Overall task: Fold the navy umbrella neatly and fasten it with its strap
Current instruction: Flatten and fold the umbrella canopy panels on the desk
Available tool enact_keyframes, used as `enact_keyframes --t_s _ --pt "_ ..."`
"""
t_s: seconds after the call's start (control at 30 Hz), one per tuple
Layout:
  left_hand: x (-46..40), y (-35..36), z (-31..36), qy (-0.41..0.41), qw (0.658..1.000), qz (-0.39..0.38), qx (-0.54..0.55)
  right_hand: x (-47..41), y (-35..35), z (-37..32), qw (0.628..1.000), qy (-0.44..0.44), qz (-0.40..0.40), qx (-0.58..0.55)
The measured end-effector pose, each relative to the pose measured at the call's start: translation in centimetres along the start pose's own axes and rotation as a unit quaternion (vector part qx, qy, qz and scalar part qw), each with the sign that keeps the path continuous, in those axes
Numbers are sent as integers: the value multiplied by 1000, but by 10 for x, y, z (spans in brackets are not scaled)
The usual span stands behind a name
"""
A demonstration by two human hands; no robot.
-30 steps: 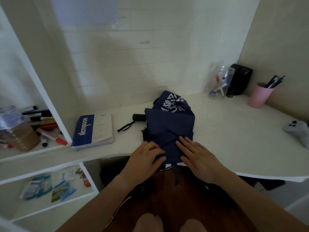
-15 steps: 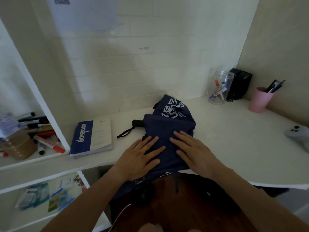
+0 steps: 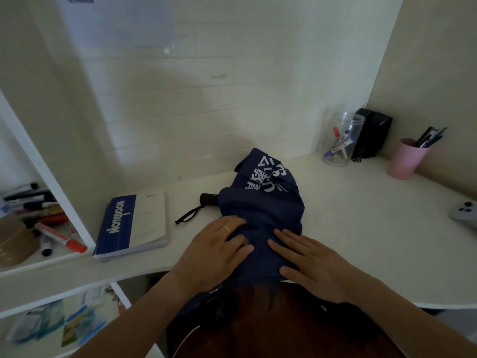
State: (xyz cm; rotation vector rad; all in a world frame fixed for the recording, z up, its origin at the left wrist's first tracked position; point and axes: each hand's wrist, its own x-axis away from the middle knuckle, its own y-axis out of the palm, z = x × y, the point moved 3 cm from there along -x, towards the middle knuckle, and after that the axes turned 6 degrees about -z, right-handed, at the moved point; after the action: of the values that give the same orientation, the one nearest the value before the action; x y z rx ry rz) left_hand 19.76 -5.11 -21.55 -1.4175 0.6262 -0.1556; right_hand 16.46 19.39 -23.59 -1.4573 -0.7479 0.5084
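Nearest to us, both of our hands lie flat on the navy umbrella (image 3: pixel 260 215), which rests on the white desk (image 3: pixel 361 228) at its front edge, right where the edge curves in toward us. Our left hand (image 3: pixel 214 251) presses the near left part of the cloth with straight, slightly spread fingers, a gold ring (image 3: pixel 227 229) on one of them. Our right hand (image 3: pixel 312 264) presses the near right part, fingers straight and close together, thumb out along the desk edge. The two hands lie just apart, cloth showing between them.

Left of the umbrella lies a blue and white notebook (image 3: pixel 133 224), near but not touching. Beyond it a white upright divides off a shelf holding markers (image 3: pixel 60 237) and a roll of brown tape (image 3: pixel 15 244).

The umbrella is a loose, rumpled bundle, its far end humped up and showing white printed characters. Its black handle (image 3: pixel 209 198) pokes out on the left, with a black wrist cord (image 3: pixel 189 215) trailing on the desk toward the notebook. We cannot make out a fastened strap.

Farther right stand a clear jar (image 3: pixel 342 140) with pens, a black box (image 3: pixel 373 133) just behind it, and a pink cup (image 3: pixel 405 160) of pens. A grey controller (image 3: pixel 464 211) sits at the right edge.
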Motion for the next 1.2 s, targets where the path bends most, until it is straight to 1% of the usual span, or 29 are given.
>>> enact_keyframes --t_s 0.03,0.1,0.17,0.2,0.23,0.3,0.33,0.37,0.43,0.5,0.53,0.6,0.63,0.67,0.73,0.77,0.87,0.93,1.0,1.1,1.2 --pt "-3 4 1 18 1000 -12 -18 -1 -2 0 1000 -2 4 3" --pt "0 16 -3 33 997 -61 -32 -1 -9 -1 1000 -9 8 -5" --pt "8 27 -10 23 996 -82 -30 -2 -23 -2 997 -6 35 -66" --pt "11 30 -12 18 996 -87 -30 -3 -32 -1 991 6 77 -112" --pt "12 32 -12 15 995 -91 -30 -4 -42 3 980 21 143 -139" --pt "11 33 -11 13 995 -95 -31 -10 -62 15 949 52 289 -113" --pt "11 33 -11 14 995 -98 -34 -16 -70 21 937 66 331 -92" --pt "11 33 -11 15 994 -98 -36 -24 -78 24 933 72 345 -72" --pt "11 32 -11 18 994 -100 -42 -43 -90 25 945 65 316 -58" --pt "12 31 -10 19 994 -101 -48 -60 -98 29 951 83 280 -98" --pt "12 30 -9 21 994 -96 -53 -67 -102 34 944 106 287 -124" --pt "12 28 -7 32 993 -76 -78 -74 -112 49 908 179 339 -169" --pt "12 27 -6 38 993 -66 -90 -76 -115 56 897 213 342 -181" --pt "11 27 -5 44 993 -59 -98 -80 -116 62 903 236 313 -178" --pt "11 26 -3 52 992 -47 -107 -89 -112 66 925 253 240 -153" --pt "11 24 -2 55 991 -40 -112 -92 -111 67 924 256 240 -151" --pt "10 21 1 69 989 -18 -129 -90 -116 72 897 242 303 -211" --pt "10 20 4 77 988 -5 -135 -84 -120 75 871 217 330 -292" --pt "10 20 5 81 986 -2 -148 -74 -121 75 842 192 341 -370" --pt "10 18 7 82 987 -3 -142 -56 -122 66 834 137 338 -413" --pt "12 20 10 74 990 4 -123 -39 -117 56 827 118 345 -428"
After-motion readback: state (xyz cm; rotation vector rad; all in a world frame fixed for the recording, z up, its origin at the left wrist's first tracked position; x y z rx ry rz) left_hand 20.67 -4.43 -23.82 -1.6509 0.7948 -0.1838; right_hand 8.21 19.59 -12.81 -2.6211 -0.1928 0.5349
